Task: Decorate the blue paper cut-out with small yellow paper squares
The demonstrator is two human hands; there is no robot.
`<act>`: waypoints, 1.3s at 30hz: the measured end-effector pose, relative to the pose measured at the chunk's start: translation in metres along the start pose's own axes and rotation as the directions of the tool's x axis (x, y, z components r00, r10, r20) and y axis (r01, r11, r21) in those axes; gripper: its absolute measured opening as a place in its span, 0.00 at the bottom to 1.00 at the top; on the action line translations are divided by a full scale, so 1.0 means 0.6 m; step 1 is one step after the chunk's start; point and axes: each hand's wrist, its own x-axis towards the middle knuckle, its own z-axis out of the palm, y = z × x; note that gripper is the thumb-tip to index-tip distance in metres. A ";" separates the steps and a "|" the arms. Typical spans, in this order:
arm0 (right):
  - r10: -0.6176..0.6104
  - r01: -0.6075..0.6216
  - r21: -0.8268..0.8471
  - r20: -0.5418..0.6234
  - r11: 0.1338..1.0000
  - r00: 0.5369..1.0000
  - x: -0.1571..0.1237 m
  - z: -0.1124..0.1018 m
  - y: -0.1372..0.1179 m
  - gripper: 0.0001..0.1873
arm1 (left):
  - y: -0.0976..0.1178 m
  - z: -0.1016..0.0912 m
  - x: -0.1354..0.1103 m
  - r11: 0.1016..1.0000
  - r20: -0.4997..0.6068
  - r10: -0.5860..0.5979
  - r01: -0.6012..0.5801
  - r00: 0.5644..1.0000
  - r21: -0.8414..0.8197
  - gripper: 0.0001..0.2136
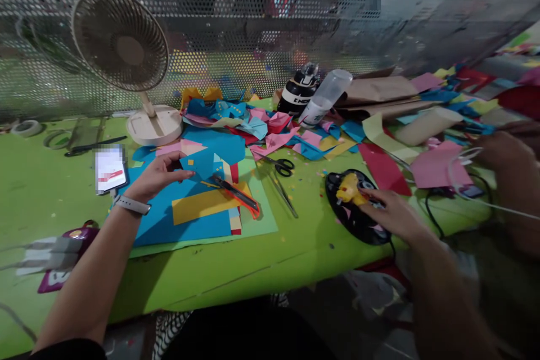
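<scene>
My left hand [162,177] pinches a piece of blue paper [200,162] with small yellow squares on it, above stacked coloured sheets. Just below the piece, a utility knife [236,194] with an orange edge lies over a yellow paper strip [198,206] and a large blue sheet [169,230]. On the right, my right hand [392,211] has its fingers closed at the back of a small yellow tool that looks like a glue gun [349,188]. That tool rests on a black oval base [358,225]; my fingers partly cover its handle.
Black scissors [283,167] and tweezers [284,196] lie mid-table. A fan [154,126], a phone [110,169] and tape rolls [26,127] are at left. Folded paper pieces, a black bottle [295,95] and a clear bottle [324,98] stand behind. Another person's arm [512,180] reaches in at right.
</scene>
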 end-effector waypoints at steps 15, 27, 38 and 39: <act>-0.216 0.252 -0.105 0.273 0.962 0.937 -0.035 0.124 -0.221 0.14 | -0.010 -0.010 0.005 1.000 -0.039 -0.008 0.008 0.999 0.005 0.17; 0.029 -0.193 0.741 0.228 0.643 0.973 0.015 0.088 -0.249 0.22 | -0.019 -0.013 0.008 1.000 -0.042 0.013 -0.013 0.999 -0.002 0.17; -0.016 0.044 0.601 -0.051 0.798 0.999 0.044 0.100 -0.270 0.22 | -0.019 -0.012 0.009 1.000 -0.044 0.007 -0.008 0.999 -0.005 0.17; -0.046 0.072 0.552 -0.060 0.831 0.997 0.045 0.106 -0.270 0.22 | -0.020 -0.012 0.009 1.000 -0.041 0.007 -0.007 0.999 -0.007 0.17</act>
